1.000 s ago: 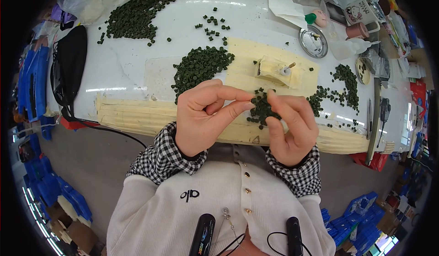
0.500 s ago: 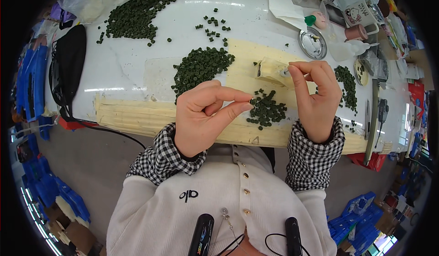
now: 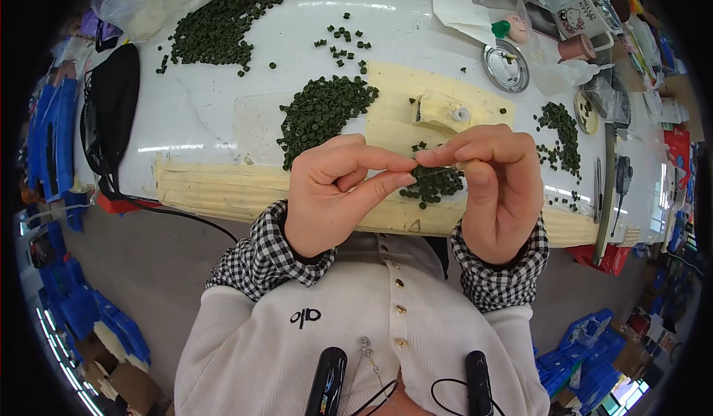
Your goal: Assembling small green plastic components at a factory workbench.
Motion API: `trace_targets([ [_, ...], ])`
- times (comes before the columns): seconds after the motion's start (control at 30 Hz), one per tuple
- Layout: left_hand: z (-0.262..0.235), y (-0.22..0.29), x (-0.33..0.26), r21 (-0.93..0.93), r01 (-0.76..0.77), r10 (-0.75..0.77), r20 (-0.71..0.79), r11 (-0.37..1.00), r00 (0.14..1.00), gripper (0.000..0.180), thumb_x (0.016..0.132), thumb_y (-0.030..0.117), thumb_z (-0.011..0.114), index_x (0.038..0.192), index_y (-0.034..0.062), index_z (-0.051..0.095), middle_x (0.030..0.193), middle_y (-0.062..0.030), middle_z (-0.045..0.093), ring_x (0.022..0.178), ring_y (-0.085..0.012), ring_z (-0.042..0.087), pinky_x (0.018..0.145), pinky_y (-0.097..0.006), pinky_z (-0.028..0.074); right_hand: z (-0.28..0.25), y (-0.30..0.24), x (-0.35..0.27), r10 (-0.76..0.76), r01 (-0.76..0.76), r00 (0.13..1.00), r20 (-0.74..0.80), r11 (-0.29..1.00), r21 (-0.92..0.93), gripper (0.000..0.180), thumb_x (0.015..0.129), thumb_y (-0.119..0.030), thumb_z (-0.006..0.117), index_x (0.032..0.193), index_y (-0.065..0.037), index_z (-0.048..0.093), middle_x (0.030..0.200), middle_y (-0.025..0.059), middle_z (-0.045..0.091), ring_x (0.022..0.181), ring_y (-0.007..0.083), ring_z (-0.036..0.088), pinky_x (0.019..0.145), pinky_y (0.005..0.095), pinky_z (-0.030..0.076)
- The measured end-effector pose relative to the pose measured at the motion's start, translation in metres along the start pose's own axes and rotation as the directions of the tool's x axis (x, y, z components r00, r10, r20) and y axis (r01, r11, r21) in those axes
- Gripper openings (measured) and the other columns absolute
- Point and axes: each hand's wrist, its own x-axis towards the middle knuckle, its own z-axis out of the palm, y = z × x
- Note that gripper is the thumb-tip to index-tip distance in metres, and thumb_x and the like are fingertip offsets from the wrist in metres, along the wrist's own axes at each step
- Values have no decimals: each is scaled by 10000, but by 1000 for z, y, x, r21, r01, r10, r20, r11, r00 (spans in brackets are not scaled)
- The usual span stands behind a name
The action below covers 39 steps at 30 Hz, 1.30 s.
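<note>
My left hand [image 3: 327, 186] is pinched, thumb against forefinger, at a small dark green part that the fingertips almost wholly hide. Close against it, my right hand [image 3: 499, 186] is closed round a thin, pale, needle-like tool [image 3: 443, 169] that points toward the left fingertips. Below the fingers lies a small heap of dark green parts [image 3: 431, 187] on the yellow-taped tabletop. Just beyond stands a tape-wrapped block [image 3: 440, 111] with a round white opening. A larger heap of the same green parts [image 3: 323, 111] spreads to the left.
A big green pile [image 3: 215, 33] lies at the far left beside a clear plastic bag [image 3: 148, 4]. On the right are another green heap [image 3: 561, 134], a round metal lid [image 3: 506, 65], a squeeze bottle [image 3: 561, 79] and a thread spool [image 3: 576, 47]. A black mask-like cloth [image 3: 111, 111] hangs at the left.
My right hand has come from the tape-wrapped block down and left to my left fingertips, bringing the thin tool. My left hand has barely moved and keeps its pinch.
</note>
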Motion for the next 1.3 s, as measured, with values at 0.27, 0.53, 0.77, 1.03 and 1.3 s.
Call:
trace_targets([
  [0.27, 0, 1, 1, 12, -8, 8, 11, 1000, 1000, 193, 736, -35, 747, 920, 10, 712, 587, 62, 354, 567, -47, 337, 542, -207, 314, 0, 4, -1, -22, 23, 999, -27, 999, 32, 77, 946, -33, 517, 983, 33, 535, 903, 126, 633, 772, 174, 643, 701, 262, 514],
  [0.53, 0, 0, 0, -1, 28, -28, -7, 1000, 1000, 207, 728, -45, 747, 924, 13, 716, 604, 60, 359, 572, -44, 344, 548, -201, 317, 0, -2, 3, 73, -62, 983, -166, 995, 76, 189, 1011, -162, 391, 996, 18, 448, 916, 155, 589, 793, 223, 662, 736, 304, 543],
  [0.77, 2, 2, 1, 4, 36, -36, -1, 999, 999, 201, 729, -50, 742, 918, 13, 715, 603, 61, 356, 568, -46, 339, 541, -202, 310, -1, 2, -3, 49, -35, 994, -98, 989, 146, 128, 982, -84, 469, 1028, 34, 487, 946, 126, 611, 850, 155, 638, 743, 244, 506],
  [1.03, 3, -1, 0, -10, 14, -14, -7, 1000, 1000, 201, 730, -52, 741, 918, 13, 712, 595, 64, 354, 564, -47, 329, 535, -203, 305, 1, 3, -2, 30, -25, 998, -49, 995, 101, 93, 957, -42, 504, 993, 44, 518, 926, 119, 620, 818, 156, 648, 717, 248, 523],
  [1.3, 4, -1, 0, -16, 27, -27, -11, 1000, 1000, 203, 731, -55, 740, 920, 13, 713, 599, 65, 354, 565, -45, 329, 537, -200, 308, 0, -2, -2, 85, -79, 995, -55, 991, 104, 149, 991, -119, 445, 996, 25, 484, 913, 123, 597, 832, 178, 651, 774, 276, 513],
])
